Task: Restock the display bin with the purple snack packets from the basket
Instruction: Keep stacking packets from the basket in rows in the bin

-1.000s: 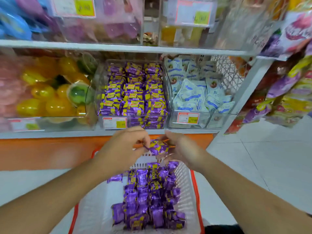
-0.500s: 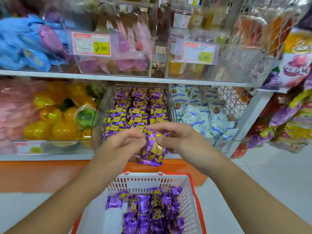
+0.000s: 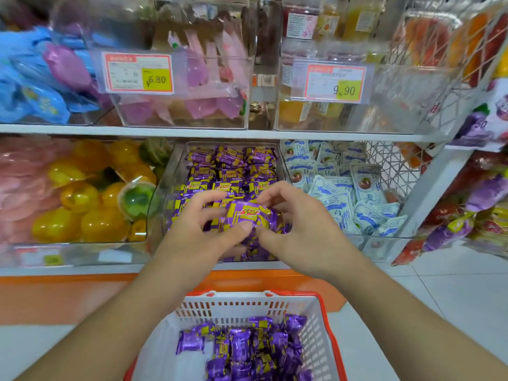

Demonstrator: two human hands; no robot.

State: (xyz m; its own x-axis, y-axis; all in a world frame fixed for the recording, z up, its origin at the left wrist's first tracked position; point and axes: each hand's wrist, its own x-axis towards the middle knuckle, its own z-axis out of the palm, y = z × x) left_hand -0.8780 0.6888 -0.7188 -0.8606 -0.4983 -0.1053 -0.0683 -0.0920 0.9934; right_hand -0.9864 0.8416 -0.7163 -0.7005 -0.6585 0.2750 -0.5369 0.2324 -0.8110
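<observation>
Both hands meet over the front of the clear display bin (image 3: 176, 171) on the lower shelf (image 3: 82, 269), sharing one purple snack packet (image 3: 248, 214). The left hand (image 3: 198, 232) pinches the packet's left end, thumb below and curled fingers above; the right hand (image 3: 297, 229) pinches its right end the same way, so each grip is closed on the packet and neither is free. The packet lies with its long axis running left to right, parallel to the shelf's front edge, its printed face with the red logo turned up toward the camera. It hangs just above the packets already stacked in the bin, which sit in rows running toward the back of the shelf. Below, near the lower edge of the view, the white basket (image 3: 247, 306) with an orange rim stands on the floor and holds a loose heap of the same purple packets (image 3: 247, 350). A bin of blue-and-white sachets (image 3: 343, 188) is just right of the display bin, yellow jelly cups (image 3: 82, 204) to its left.
</observation>
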